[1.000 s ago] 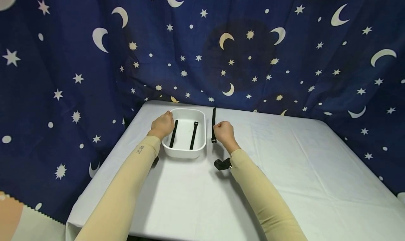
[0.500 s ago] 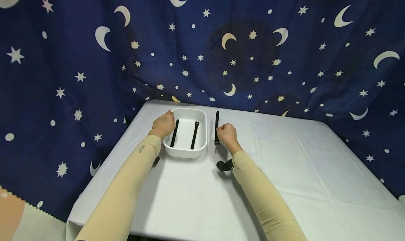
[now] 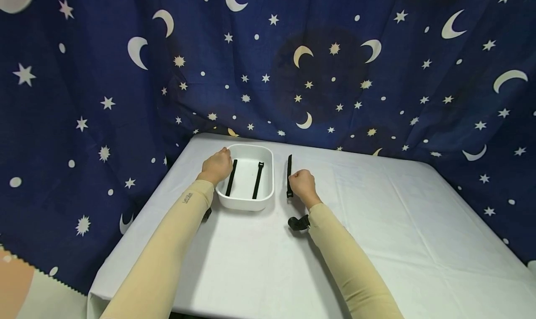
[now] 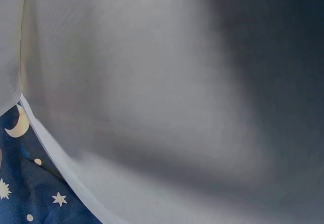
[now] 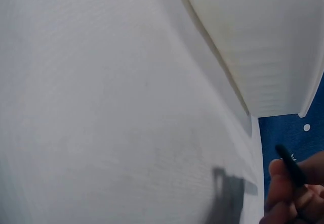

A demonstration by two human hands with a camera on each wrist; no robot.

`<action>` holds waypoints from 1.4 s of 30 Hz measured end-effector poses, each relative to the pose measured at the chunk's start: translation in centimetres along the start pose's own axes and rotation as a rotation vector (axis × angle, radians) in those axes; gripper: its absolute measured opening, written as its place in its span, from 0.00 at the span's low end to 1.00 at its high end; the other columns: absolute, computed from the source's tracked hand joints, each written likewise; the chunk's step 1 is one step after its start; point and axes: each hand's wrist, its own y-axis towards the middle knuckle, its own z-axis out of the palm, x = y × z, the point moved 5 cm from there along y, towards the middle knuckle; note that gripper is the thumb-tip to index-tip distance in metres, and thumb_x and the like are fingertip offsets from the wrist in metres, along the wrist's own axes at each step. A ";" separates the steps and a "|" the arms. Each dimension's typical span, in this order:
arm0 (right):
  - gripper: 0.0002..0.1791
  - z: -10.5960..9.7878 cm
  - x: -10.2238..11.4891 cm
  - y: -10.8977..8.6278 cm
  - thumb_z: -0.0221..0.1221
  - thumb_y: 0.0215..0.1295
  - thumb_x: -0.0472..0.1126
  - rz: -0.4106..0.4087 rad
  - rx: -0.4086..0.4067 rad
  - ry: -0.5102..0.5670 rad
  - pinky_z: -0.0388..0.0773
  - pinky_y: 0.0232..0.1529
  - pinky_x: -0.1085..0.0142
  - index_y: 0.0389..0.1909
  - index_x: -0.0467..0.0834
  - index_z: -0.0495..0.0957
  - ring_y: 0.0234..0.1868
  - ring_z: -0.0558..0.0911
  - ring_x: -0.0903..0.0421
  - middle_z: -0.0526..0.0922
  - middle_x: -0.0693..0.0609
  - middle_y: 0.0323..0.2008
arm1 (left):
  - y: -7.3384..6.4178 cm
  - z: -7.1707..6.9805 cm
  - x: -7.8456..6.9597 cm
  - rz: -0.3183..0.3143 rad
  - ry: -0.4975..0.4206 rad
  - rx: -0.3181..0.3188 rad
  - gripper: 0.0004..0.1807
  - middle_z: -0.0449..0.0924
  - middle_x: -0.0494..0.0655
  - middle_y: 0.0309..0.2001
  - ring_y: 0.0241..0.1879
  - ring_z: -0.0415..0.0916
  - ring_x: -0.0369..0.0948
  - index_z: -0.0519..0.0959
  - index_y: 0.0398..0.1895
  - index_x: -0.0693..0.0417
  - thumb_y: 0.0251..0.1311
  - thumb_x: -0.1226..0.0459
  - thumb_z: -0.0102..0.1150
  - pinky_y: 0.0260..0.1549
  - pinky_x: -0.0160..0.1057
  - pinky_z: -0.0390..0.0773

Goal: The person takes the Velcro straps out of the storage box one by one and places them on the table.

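Lettering runs along the cuff of my beige stretch sleeve point(image 3: 184, 207) on the left arm; it seems to read "LetsSlim", though the small grey characters blur. My left hand point(image 3: 217, 166) has its fingers curled at the left rim of a white, round-cornered rectangular basin point(image 3: 243, 204), holding it there. Inside, two narrow black straps lie lengthwise, apart from each other: one point(image 3: 231, 178) near the left wall, the other point(image 3: 258, 180) nearer the right, with a wider slotted end at the far side.

My right hand point(image 3: 303, 184) is closed in a pinch on a third narrow black strap point(image 3: 289, 166), beside the basin's right wall and apart from it. That strap's slotted end points toward me.

From the head, I see the basin's contents, the white cloth-covered table point(image 3: 243, 268) and the navy curtain point(image 3: 268, 35) printed with moons and stars. Only the right wrist view shows my thumb and fingertips meeting on the strap, the basin's outer wall with faint lines across it, and a dark shadow on the cloth below. The left wrist view shows mostly pale, shaded cloth and a corner of curtain; that hand's grip cannot be checked from there.
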 end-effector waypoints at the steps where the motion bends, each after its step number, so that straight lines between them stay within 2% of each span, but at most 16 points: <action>1: 0.30 0.1 -0.1 0.0 0.52 0.69 0.37 0.008 0.005 0.001 0.54 0.14 0.69 0.05 0.49 0.58 0.11 0.52 0.61 0.55 0.58 0.06 | 0.0 0.0 0.0 0.000 0.000 -0.001 0.26 0.64 0.60 0.74 0.72 0.66 0.55 0.67 0.70 0.64 0.76 0.61 0.32 0.66 0.56 0.73; 17: 0.25 1.3 -1.5 0.1 0.48 0.62 0.32 0.085 0.105 -0.044 0.59 0.12 0.70 0.06 0.49 0.58 0.10 0.57 0.60 0.57 0.57 0.07 | 0.0 0.1 -0.1 0.005 0.003 -0.002 0.26 0.63 0.60 0.74 0.72 0.66 0.55 0.67 0.70 0.65 0.77 0.61 0.32 0.66 0.56 0.73; 31: 0.24 1.4 -1.1 0.2 0.49 0.64 0.35 0.084 0.149 -0.098 0.61 0.13 0.69 0.07 0.48 0.60 0.10 0.60 0.59 0.60 0.56 0.07 | 0.1 -0.2 -0.1 -0.003 0.003 0.014 0.27 0.61 0.60 0.75 0.72 0.64 0.56 0.64 0.73 0.65 0.77 0.61 0.31 0.66 0.57 0.72; 37: 0.23 1.4 -1.1 0.2 0.49 0.61 0.34 0.069 0.141 -0.147 0.59 0.14 0.70 0.07 0.48 0.60 0.11 0.60 0.59 0.60 0.56 0.08 | 0.0 -0.1 -0.1 -0.009 0.006 0.026 0.27 0.61 0.60 0.75 0.72 0.64 0.56 0.64 0.73 0.65 0.77 0.61 0.31 0.66 0.57 0.72; 42: 0.20 1.3 -1.2 0.0 0.51 0.59 0.35 0.050 0.125 -0.191 0.65 0.17 0.70 0.08 0.47 0.67 0.14 0.69 0.57 0.69 0.55 0.09 | -0.1 -0.2 -0.2 -0.011 0.001 0.018 0.26 0.62 0.59 0.75 0.71 0.66 0.56 0.65 0.72 0.64 0.77 0.61 0.32 0.64 0.58 0.74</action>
